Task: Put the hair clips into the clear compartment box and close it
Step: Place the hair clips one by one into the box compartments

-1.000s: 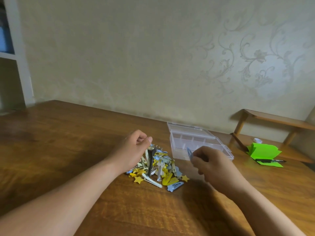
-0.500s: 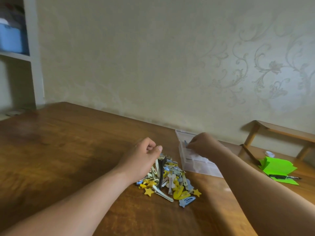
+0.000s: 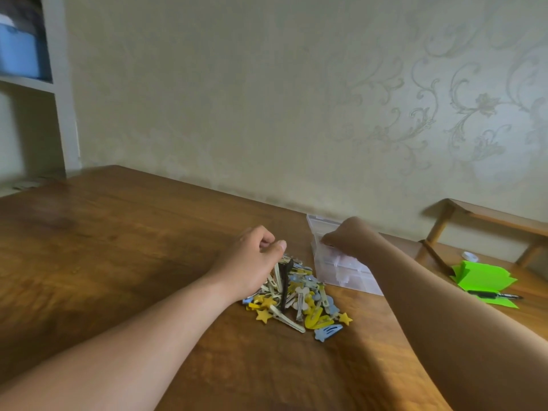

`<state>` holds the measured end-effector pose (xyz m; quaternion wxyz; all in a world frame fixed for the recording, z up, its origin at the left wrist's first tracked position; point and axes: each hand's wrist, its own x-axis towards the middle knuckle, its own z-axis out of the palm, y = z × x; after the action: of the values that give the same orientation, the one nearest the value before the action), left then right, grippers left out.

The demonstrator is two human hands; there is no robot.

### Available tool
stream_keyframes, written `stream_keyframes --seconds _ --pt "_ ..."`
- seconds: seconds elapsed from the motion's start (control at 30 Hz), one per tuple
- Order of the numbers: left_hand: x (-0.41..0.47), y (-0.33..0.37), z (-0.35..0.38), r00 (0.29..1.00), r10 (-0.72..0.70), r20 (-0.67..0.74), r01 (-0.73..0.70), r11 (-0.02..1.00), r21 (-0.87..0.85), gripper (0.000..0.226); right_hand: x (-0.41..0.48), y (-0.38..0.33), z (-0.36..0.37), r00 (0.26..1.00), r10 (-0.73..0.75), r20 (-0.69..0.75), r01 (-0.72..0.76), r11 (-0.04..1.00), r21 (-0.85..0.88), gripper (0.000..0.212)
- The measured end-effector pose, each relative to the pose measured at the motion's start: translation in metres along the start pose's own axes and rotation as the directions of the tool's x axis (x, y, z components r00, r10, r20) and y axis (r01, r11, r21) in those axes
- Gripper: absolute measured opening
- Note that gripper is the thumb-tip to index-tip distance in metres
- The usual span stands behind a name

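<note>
clips: one pile (image 3: 299, 298) | box: one (image 3: 347, 271) | left hand (image 3: 252, 262) curled on pile | right hand (image 3: 350, 237) (grip unclear)

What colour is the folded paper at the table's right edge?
Bright green, with a black pen lying on it; head view.

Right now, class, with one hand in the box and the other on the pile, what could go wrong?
1. The right hand reaches into the clear plastic compartment box; its forearm crosses the box, so withdrawing might nudge it.
2. The left hand rests on the heap of yellow, blue and cream hair clips; tangled clips may scatter across the brown wooden table.
3. Whether that hand's grip holds a clip is hidden.
</note>
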<state>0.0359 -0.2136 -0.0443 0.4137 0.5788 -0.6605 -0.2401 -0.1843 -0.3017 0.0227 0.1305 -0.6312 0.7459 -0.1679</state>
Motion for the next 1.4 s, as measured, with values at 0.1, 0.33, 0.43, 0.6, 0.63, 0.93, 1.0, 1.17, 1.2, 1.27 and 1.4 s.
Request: stream_keyframes --seconds 0.1,0.33,0.43,0.6,0.63,0.93,1.0,1.17,1.2,1.27,1.4 --pt "0.0 -0.001 -0.001 1.0 0.008 0.008 -0.008 1.0 -0.02 0.032 -0.025 0.01 -0.012 0.984 -0.122 -0.129 0.129 0.99 0.048 0.025" --pt "-0.003 0.001 -0.001 1.0 0.012 0.019 -0.012 1.0 -0.003 0.032 -0.121 0.038 -0.029 0.953 -0.302 -0.016 0.302 0.947 0.111 0.017" --pt "-0.004 0.001 -0.001 1.0 0.001 0.012 0.0 1.0 -0.017 0.031 -0.126 0.04 -0.022 0.94 -0.306 0.151 0.304 0.952 0.04 0.016" --pt "-0.004 0.001 0.0 1.0 -0.001 0.002 0.001 1.0 -0.007 0.029 -0.126 0.039 -0.008 0.924 -0.318 0.213 0.331 0.943 -0.025 0.019" --pt "-0.004 0.001 0.0 1.0 -0.002 0.003 0.002 1.0 -0.005 0.029 -0.126 0.04 -0.007 0.922 -0.321 0.216 0.333 0.943 -0.022 0.019" --pt "-0.006 0.003 0.001 1.0 0.003 0.013 -0.003 1.0 -0.002 0.029 -0.122 0.043 -0.01 0.921 -0.308 0.24 0.305 0.951 0.051 0.015" --pt "-0.006 0.003 0.0 1.0 0.001 0.013 -0.001 1.0 -0.013 0.028 -0.121 0.044 -0.012 0.921 -0.304 0.245 0.298 0.953 0.064 0.012" --pt "-0.006 0.002 0.0 1.0 0.003 0.022 -0.003 1.0 -0.01 0.029 -0.116 0.052 -0.025 0.925 -0.334 0.18 0.318 0.941 0.111 0.007" --pt "-0.006 0.002 0.0 1.0 0.002 0.023 -0.002 1.0 -0.01 0.028 -0.115 0.055 -0.029 0.929 -0.342 0.142 0.322 0.935 0.15 0.007" --pt "-0.005 0.001 0.001 1.0 0.002 0.025 -0.001 1.0 -0.013 0.027 -0.111 0.059 -0.033 0.942 -0.331 0.054 0.304 0.91 0.282 0.006" --pt "-0.003 0.001 0.003 1.0 0.006 0.027 -0.005 1.0 -0.019 0.027 -0.092 0.061 -0.037 0.961 -0.247 -0.124 0.276 0.841 0.465 0.003"
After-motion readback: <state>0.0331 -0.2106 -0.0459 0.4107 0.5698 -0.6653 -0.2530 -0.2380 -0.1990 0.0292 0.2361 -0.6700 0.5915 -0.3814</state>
